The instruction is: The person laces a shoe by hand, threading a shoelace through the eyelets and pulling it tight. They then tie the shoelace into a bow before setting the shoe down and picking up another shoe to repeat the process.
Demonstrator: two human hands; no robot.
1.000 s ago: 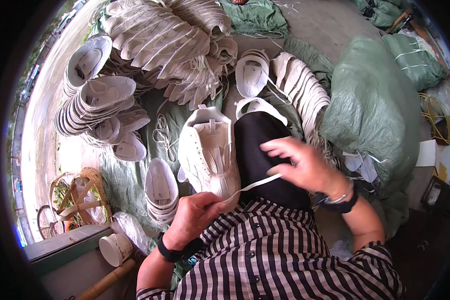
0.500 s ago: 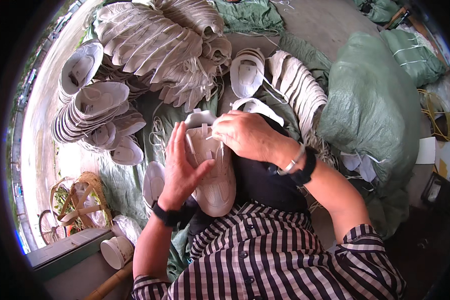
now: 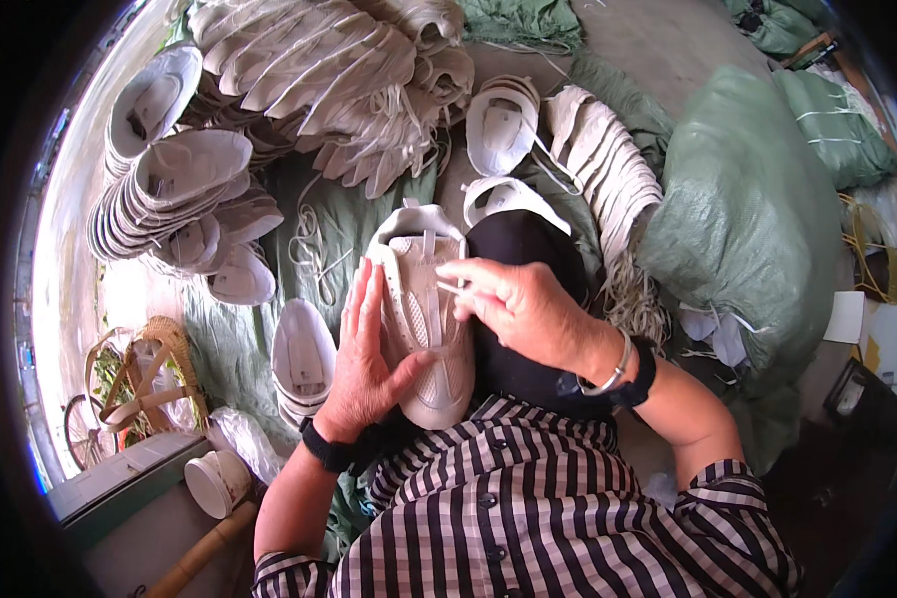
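A white mesh shoe [image 3: 441,374] lies on my lap, toe toward me, with its tongue and heel opening at the far end. Along its left side rests my left hand [image 3: 361,369], fingers stretched out flat and thumb across the toe area. My right hand [image 3: 528,311] is just over the shoe's right eyelet edge. Its thumb and forefinger pinch a thin whitish strip [image 3: 449,287], maybe a lace end; the exact kind is too small to tell.
Nested white shoe uppers stand in a stack [image 3: 174,199] at left and a big pile [image 3: 309,70] at the back. Another row [image 3: 608,149] curves at right beside a large green sack [image 3: 747,189]. A few uppers [image 3: 303,349] lie by my left wrist. A white bucket [image 3: 214,483] is lower left.
My right hand has moved from the shoe's collar down toward me and lifted off the edge, baring the tongue. My left hand stays along the shoe's side. The view has shifted slightly.
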